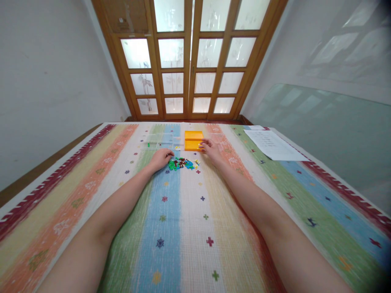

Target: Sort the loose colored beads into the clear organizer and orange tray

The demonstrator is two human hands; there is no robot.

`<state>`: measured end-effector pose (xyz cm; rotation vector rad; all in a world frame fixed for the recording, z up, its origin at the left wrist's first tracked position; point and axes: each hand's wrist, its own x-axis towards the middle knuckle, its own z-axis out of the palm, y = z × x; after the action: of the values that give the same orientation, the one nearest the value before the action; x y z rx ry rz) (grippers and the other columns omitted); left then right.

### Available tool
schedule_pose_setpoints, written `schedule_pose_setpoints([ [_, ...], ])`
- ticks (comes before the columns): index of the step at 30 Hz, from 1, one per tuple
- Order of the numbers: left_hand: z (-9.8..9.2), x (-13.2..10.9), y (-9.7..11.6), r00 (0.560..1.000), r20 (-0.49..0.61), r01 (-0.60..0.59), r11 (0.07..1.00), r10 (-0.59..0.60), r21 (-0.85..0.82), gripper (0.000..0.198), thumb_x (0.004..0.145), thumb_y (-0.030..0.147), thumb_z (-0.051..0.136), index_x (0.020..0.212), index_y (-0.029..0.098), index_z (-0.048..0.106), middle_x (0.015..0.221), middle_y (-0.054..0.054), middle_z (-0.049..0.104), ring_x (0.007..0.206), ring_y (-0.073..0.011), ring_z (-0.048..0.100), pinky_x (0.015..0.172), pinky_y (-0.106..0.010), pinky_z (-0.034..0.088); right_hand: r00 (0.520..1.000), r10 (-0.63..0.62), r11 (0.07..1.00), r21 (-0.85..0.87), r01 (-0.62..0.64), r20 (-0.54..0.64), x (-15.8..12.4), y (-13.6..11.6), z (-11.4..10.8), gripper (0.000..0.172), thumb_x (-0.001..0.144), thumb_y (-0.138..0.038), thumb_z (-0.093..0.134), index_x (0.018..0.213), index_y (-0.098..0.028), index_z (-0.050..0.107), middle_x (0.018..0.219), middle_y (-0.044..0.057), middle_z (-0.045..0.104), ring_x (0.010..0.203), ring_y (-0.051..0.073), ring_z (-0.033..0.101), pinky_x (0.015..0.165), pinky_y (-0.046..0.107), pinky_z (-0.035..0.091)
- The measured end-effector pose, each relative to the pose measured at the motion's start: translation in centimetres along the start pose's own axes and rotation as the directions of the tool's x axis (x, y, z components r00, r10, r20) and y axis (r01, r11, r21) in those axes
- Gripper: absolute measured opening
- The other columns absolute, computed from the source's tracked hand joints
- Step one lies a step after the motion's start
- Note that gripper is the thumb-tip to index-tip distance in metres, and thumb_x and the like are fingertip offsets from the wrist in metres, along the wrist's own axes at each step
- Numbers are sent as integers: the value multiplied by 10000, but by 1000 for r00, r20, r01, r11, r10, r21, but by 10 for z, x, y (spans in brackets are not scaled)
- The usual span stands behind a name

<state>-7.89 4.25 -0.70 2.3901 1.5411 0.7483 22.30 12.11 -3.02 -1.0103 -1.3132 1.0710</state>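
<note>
Most pieces lie in the pile [182, 163] — little looks done. Left hand [160, 158] curls at its left edge; right hand [210, 147], fingers narrow, meets the tray [193, 140] behind it — holds unclear.

A wooden double door [191, 61] with frosted glass panes fills the far end of the room, and daylight glows through it. Plain white walls run along the left [45, 81] and the right [320, 49]. A large sheet of glass [320, 130] stands against the right wall. The surface is covered by a striped cloth [183, 228] in red, orange, green, blue and cream, dotted with small crosses. A strip of brown floor [36, 171] shows at the left.
</note>
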Motion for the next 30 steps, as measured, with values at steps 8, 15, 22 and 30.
schedule_pose_setpoints([
  [8, -9, 0, -9, 987, 122, -92, 992, 103, -90, 322, 819, 88, 525, 1007, 175, 771, 1006, -79, 722, 935, -219, 646, 906, -358, 501, 998, 24, 996, -92, -18, 65, -6, -1, 4, 226, 818, -344, 620, 981, -199, 682, 900, 36, 718, 740, 155, 676, 696, 290, 578],
  [15, -30, -2, -24, 951, 250, -135, 971, 182, -196, 215, 832, 190, 600, 953, 183, 778, 948, -62, 705, 866, -192, 631, 822, -306, 495, 995, -17, 986, -165, 33, 96, -5, 6, 5, 241, 832, -363, 612, 985, -202, 703, 872, 25, 724, 717, 151, 676, 723, 297, 585],
  [22, -39, -5, -22, 916, 306, -203, 958, 259, -203, 283, 853, 311, 694, 1103, 203, 769, 1075, -77, 659, 960, -204, 632, 896, -322, 487, 989, -62, 979, -183, 87, 135, -4, 15, 5, 243, 839, -380, 602, 977, -211, 710, 904, 30, 733, 753, 174, 710, 752, 326, 600],
  [30, -32, -7, -13, 943, 253, -168, 964, 218, -205, 182, 879, 329, 667, 960, 199, 766, 995, -65, 659, 907, -199, 622, 859, -316, 491, 984, -92, 961, -246, 128, 153, -5, 16, 4, 242, 842, -394, 588, 934, -216, 724, 836, 16, 722, 760, 183, 693, 779, 345, 604],
])
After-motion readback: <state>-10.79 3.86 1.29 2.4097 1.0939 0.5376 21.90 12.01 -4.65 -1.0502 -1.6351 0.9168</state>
